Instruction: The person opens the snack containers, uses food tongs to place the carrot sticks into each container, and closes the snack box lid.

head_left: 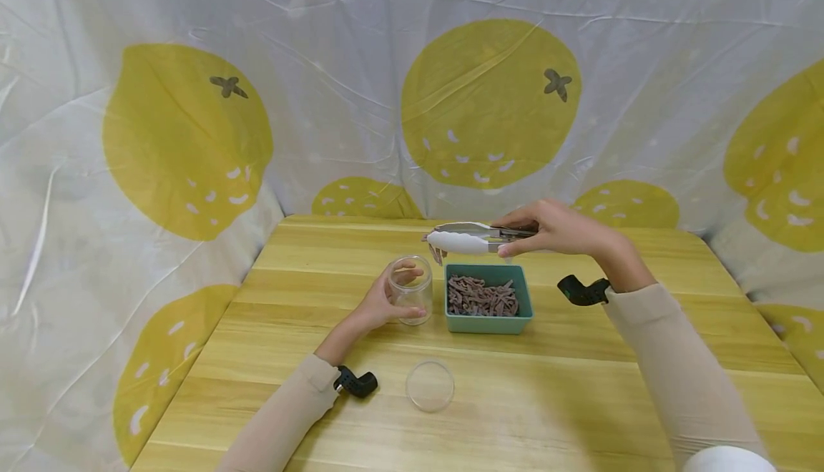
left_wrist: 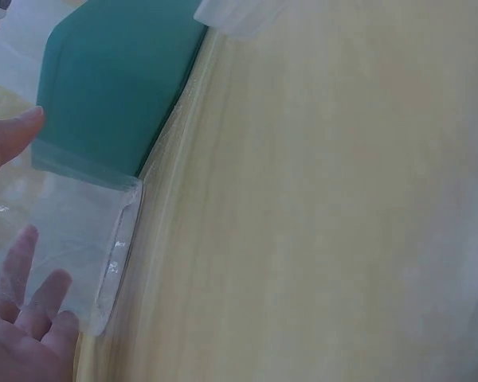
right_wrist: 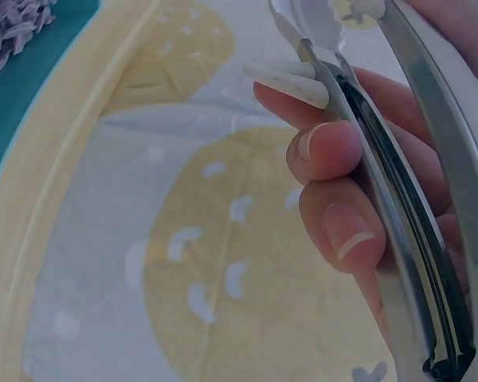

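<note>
My left hand (head_left: 380,302) grips a clear jar (head_left: 413,293) round its side, thumb in front and fingers behind. The jar stands upright and open-mouthed on the table. In the left wrist view its see-through wall (left_wrist: 72,231) shows several fingertips (left_wrist: 20,263) behind it. My right hand (head_left: 556,229) holds metal tongs (head_left: 460,242) with white tips, level above the teal container (head_left: 489,325). A few brownish-purple strips (head_left: 437,253) hang from the tongs' tips, just up and right of the jar's mouth. More such strips (head_left: 483,296) fill the container's bottom.
A round clear lid (head_left: 430,386) lies on the wooden table (head_left: 515,400) in front of the jar. Behind the table hangs a pale curtain (head_left: 335,100) with yellow fruit prints. A black wrist camera (head_left: 355,382) juts out from each sleeve.
</note>
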Tool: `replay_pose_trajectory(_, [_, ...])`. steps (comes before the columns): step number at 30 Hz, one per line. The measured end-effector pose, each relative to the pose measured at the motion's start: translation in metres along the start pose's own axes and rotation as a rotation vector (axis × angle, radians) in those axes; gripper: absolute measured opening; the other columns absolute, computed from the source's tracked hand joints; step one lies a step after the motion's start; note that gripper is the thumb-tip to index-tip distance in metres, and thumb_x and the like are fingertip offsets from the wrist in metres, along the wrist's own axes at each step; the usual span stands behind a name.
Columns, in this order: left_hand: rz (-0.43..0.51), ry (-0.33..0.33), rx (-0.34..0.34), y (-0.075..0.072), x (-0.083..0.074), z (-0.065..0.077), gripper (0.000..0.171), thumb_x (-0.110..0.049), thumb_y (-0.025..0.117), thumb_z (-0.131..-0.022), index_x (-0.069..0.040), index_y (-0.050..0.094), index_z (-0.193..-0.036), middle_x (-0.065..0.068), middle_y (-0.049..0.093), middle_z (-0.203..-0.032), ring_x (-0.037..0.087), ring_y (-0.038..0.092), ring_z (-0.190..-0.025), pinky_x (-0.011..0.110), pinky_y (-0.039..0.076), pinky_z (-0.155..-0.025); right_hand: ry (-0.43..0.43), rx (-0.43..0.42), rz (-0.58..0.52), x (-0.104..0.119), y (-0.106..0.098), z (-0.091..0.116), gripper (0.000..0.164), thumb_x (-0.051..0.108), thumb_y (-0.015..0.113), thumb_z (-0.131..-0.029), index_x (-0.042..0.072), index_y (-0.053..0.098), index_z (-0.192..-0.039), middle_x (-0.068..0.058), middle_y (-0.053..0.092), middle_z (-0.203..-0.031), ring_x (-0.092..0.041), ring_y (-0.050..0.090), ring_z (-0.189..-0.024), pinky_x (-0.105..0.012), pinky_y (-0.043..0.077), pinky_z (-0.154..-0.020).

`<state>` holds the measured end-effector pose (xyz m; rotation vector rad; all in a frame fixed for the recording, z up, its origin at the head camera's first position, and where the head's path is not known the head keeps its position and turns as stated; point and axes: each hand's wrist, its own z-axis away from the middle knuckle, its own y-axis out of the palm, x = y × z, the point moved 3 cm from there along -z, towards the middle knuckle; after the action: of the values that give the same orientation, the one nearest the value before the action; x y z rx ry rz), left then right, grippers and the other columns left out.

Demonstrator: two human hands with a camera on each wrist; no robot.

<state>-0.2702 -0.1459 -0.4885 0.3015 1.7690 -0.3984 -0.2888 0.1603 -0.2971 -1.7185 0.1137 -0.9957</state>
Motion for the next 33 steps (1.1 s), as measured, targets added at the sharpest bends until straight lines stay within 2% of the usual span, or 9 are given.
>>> replay_pose_trajectory(4, [0.005,0.01,0.003,0.0,0.001,0.0,0.085,0.012,0.083,-0.073,-0.002,0.036,-0.143,0.022,0.05,-0.144,0.033,0.039,-0.14,0.054,0.026,-0.114,-0.011,0.013,-0.006,0.005,0.003,-0.013,0.055,0.038,0.075,-0.09,0.007,0.064,-0.134,-0.003,0.071,-0.115,-0.013,0.058,-0.07,-0.036,0.048,-0.07])
replay_pose_trajectory(11, [0.015,0.016,0.008,0.001,0.0,0.0,0.083,0.013,0.082,-0.074,-0.003,0.037,-0.141,0.022,0.05,-0.144,0.034,0.039,-0.14,0.052,0.029,-0.113,-0.033,0.027,-0.005,0.01,0.014,-0.033,0.055,0.039,0.077,-0.088,0.009,0.065,-0.133,-0.004,0.07,-0.12,-0.009,0.066,-0.091,-0.037,0.053,-0.082])
replay_pose_trajectory(17, [-0.013,0.001,0.001,0.0,0.0,0.0,0.08,0.012,0.082,-0.074,0.0,0.037,-0.139,0.022,0.05,-0.143,0.034,0.039,-0.14,0.05,0.032,-0.112,-0.075,0.046,-0.026,0.011,0.023,-0.042,0.054,0.035,0.078,-0.088,0.006,0.065,-0.132,-0.005,0.071,-0.116,-0.009,0.067,-0.086,-0.035,0.054,-0.078])
replay_pose_trajectory(20, [-0.034,-0.016,-0.009,0.0,0.0,-0.001,0.08,0.011,0.082,-0.075,-0.002,0.039,-0.14,0.02,0.052,-0.143,0.033,0.04,-0.14,0.049,0.03,-0.113,-0.086,0.059,-0.04,0.009,0.028,-0.044,0.054,0.034,0.078,-0.088,0.005,0.065,-0.131,-0.006,0.072,-0.115,-0.009,0.066,-0.082,-0.034,0.053,-0.075])
replay_pose_trajectory(27, [-0.068,-0.029,-0.009,-0.001,-0.002,0.0,0.098,0.008,0.082,-0.076,-0.011,0.027,-0.155,0.021,0.051,-0.143,0.039,0.04,-0.137,0.053,0.027,-0.114,-0.095,0.07,-0.036,0.007,0.035,-0.047,0.054,0.035,0.079,-0.087,0.005,0.066,-0.13,-0.007,0.07,-0.119,-0.009,0.068,-0.092,-0.034,0.054,-0.079])
replay_pose_trajectory(33, [-0.068,-0.034,-0.007,0.001,-0.004,0.001,0.104,0.012,0.081,-0.075,-0.012,0.021,-0.157,0.027,0.048,-0.142,0.042,0.04,-0.134,0.053,0.028,-0.113,-0.109,0.092,-0.022,0.007,0.039,-0.049,0.055,0.036,0.078,-0.087,0.003,0.066,-0.13,-0.008,0.07,-0.118,-0.008,0.068,-0.088,-0.034,0.053,-0.077])
